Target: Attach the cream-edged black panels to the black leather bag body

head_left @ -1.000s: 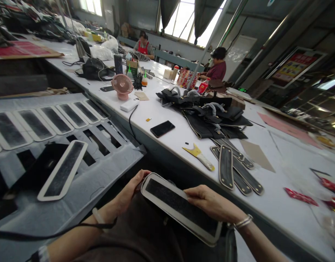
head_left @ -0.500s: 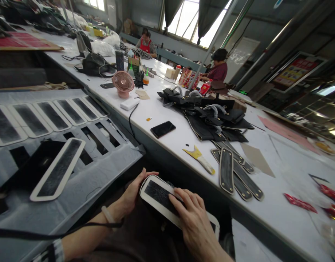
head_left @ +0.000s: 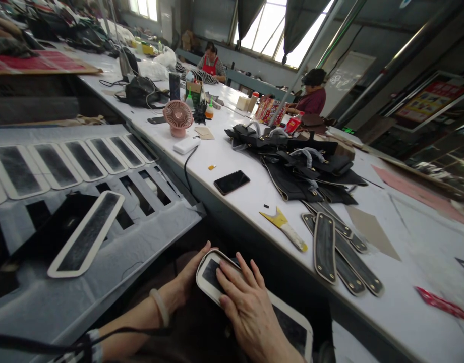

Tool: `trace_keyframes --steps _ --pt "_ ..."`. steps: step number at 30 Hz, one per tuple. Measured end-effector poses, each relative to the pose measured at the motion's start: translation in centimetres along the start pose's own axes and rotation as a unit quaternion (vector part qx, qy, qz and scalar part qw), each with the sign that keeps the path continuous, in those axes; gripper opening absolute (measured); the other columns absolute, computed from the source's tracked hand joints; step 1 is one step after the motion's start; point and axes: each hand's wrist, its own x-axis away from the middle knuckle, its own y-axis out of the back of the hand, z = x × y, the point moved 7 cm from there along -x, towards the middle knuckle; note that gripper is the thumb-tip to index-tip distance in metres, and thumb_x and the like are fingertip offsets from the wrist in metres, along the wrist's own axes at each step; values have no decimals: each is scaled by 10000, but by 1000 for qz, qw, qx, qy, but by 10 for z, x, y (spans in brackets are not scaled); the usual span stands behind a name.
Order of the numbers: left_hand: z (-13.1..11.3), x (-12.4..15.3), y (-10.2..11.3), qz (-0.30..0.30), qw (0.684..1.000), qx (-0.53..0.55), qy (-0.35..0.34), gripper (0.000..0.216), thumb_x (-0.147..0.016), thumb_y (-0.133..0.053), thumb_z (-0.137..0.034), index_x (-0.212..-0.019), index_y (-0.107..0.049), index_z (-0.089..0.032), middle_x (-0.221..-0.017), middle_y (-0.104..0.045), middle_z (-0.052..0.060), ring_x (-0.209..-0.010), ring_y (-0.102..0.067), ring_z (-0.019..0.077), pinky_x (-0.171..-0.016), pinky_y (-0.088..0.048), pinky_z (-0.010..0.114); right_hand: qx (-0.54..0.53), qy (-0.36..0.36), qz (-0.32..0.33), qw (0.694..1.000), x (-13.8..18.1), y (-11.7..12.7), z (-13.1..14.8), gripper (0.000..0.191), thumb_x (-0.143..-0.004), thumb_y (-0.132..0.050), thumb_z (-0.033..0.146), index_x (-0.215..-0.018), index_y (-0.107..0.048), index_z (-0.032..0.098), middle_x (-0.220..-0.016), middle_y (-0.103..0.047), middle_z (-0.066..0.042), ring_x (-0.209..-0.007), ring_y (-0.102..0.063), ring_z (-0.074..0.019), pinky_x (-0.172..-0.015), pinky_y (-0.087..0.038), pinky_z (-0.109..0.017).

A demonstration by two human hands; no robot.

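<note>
A long oval panel [head_left: 292, 327], black in the middle with a cream border, lies across my lap at the bottom of the view. My left hand [head_left: 190, 280] grips its near left end from below. My right hand [head_left: 247, 310] lies flat on top of the panel with fingers spread, covering its left half. A similar panel [head_left: 86, 234] rests on the grey sheet [head_left: 149, 237] to my left, beside a row of several more panels [head_left: 76, 161].
On the white table [head_left: 247, 201] to my right lie a black phone [head_left: 232, 182], a yellow scraper [head_left: 285, 228], dark straps [head_left: 341, 252], a pile of black bags [head_left: 303, 161] and a pink fan [head_left: 178, 117]. Two people sit at the far end.
My right hand slid from the panel's right part toward its left end and now presses flat on it. The view shifted slightly down and left.
</note>
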Motion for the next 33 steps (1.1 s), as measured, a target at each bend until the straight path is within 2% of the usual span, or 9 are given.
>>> trace_keyframes --steps 5,8,13,16,19,23,26,29,33 --pt "0 2 -4 -19 1000 7 14 474 -785 -654 -624 -978 -698 -194 -729 -713 40 -638 -650 196 -635 -505 294 -10 -14 -32 999 -7 4 -3 411 -991 -409 282 -1385 -506 345 -1487 -410 113 -1464 -152 -333 -1161 -151 -663" --pt "-3 6 -4 -17 1000 7 9 470 -836 -613 -588 -1058 -696 -182 -756 -723 54 -676 -661 199 -661 -506 292 -33 -15 -46 998 -12 7 -1 373 -962 -496 292 -1323 -569 350 -1461 -455 116 -1464 -156 -324 -1178 -130 -621" --pt "-8 12 4 40 999 8 -22 516 -868 -606 -517 -1261 -627 -183 -1068 -725 102 -964 -672 249 -900 -482 338 -52 -14 -53 997 -13 5 -3 385 -947 -523 287 -1326 -566 344 -1469 -449 95 -1464 -144 -341 -1166 -114 -620" --pt "-9 15 10 99 994 9 -40 551 -846 -663 -477 -1313 -593 -193 -1277 -645 98 -1141 -606 265 -1031 -403 347 -77 -27 -72 994 -11 4 -5 336 -929 -563 277 -1250 -609 366 -1444 -480 129 -1467 -140 -318 -1183 -69 -571" --pt "-9 18 14 132 990 0 -38 576 -832 -690 -475 -1332 -576 -213 -1383 -573 80 -1292 -495 288 -1113 -318 371 -84 -34 -98 991 -11 8 -2 327 -907 -558 201 -1194 -632 340 -1434 -498 126 -1469 -144 -281 -1191 -56 -513" --pt "-11 20 14 141 989 -18 -36 563 -840 -685 -480 -1321 -585 -206 -1403 -557 71 -1408 -344 286 -1164 -241 380 -98 -37 -140 985 -16 15 6 234 -877 -547 141 -1003 -681 286 -1347 -578 73 -1430 -258 -233 -1154 -157 -439" --pt "-14 21 15 130 990 -37 -39 563 -834 -695 -478 -1309 -596 -192 -1397 -562 70 -1418 -323 291 -1177 -225 382 -121 -29 -155 980 -24 15 11 152 -876 -580 158 -882 -666 283 -1211 -650 70 -1343 -384 -237 -1079 -206 -447" --pt "-16 21 15 121 990 -57 -44 594 -815 -716 -482 -1305 -600 -168 -1341 -605 84 -1408 -338 289 -1180 -230 367 -143 -45 -194 970 -31 14 10 103 -861 -671 204 -907 -654 295 -1093 -691 60 -1208 -495 -238 -1020 -221 -440" --pt "-18 22 15 122 989 -67 -50 617 -814 -715 -477 -1322 -584 -154 -1295 -631 90 -1408 -337 271 -1185 -225 357 -136 -50 -210 967 -37 11 10 254 -810 -768 255 -1017 -649 343 -1110 -687 70 -1187 -507 -231 -1011 -208 -425"
